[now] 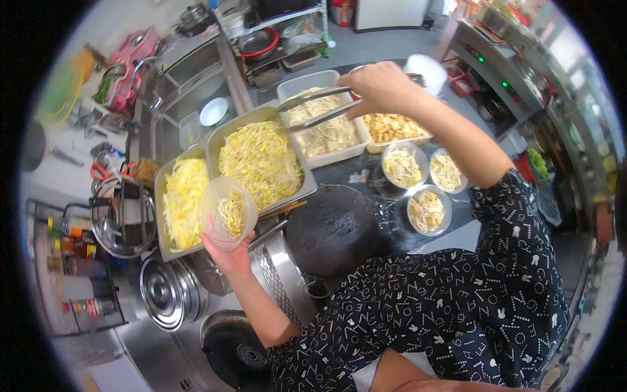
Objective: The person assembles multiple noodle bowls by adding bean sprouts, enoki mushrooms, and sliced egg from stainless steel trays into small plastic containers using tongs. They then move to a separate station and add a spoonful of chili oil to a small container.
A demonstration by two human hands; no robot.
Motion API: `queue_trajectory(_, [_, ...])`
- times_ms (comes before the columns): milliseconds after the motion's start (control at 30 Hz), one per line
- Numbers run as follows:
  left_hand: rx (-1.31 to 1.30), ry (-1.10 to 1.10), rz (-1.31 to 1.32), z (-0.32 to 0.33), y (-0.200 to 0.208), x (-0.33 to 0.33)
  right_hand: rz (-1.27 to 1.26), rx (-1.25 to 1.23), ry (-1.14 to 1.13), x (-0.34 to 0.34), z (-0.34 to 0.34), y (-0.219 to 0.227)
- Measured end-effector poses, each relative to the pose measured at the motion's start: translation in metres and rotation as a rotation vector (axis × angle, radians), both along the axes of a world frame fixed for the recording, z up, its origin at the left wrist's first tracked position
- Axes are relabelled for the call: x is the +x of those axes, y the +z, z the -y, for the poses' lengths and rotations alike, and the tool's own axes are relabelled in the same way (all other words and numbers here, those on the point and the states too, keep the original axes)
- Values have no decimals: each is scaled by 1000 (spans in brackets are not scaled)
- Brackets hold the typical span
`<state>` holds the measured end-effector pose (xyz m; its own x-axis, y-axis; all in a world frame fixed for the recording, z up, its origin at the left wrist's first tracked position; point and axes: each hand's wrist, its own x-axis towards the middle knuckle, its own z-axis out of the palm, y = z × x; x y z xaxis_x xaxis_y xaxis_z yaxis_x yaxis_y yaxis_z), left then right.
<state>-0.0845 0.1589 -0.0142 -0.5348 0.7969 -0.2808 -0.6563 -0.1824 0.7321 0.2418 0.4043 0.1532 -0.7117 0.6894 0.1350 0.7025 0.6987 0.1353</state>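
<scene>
Left hand (228, 251) fingers grip a clear bowl (226, 212) (sprouts inside) at centre left; right hand (382, 85) fingers clench metal tongs (313, 108) over the sprout tray (261, 160), upper centre.

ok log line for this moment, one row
left hand: holds clear bowl of sprouts | right hand: holds metal tongs over sprout tray | three filled bowls on counter

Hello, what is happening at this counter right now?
A person is portioning food. The left hand holds a clear plastic bowl with some bean sprouts inside, above the metal trays. The right hand grips metal tongs over the white tray of noodles. Beside it lies a tray of bean sprouts. Three filled bowls stand on the dark counter.
</scene>
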Motion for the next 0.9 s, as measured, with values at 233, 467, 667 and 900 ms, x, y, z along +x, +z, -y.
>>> queue_trajectory(233, [13, -39, -37, -24, 10, 38, 388, -12, -379, 136, -10, 5])
queue_trajectory(467, [-75, -14, -39, -32, 17, 72, 98, 6, -362, 159, -40, -22])
queue_trajectory(667, [-114, 19, -67, -21, 24, 89, 271, -121, -560, 128, -146, -68])
queue_trajectory(900, [-56, -87, -120, -71, 23, 120, 186, -179, -508, 122, -197, -132])
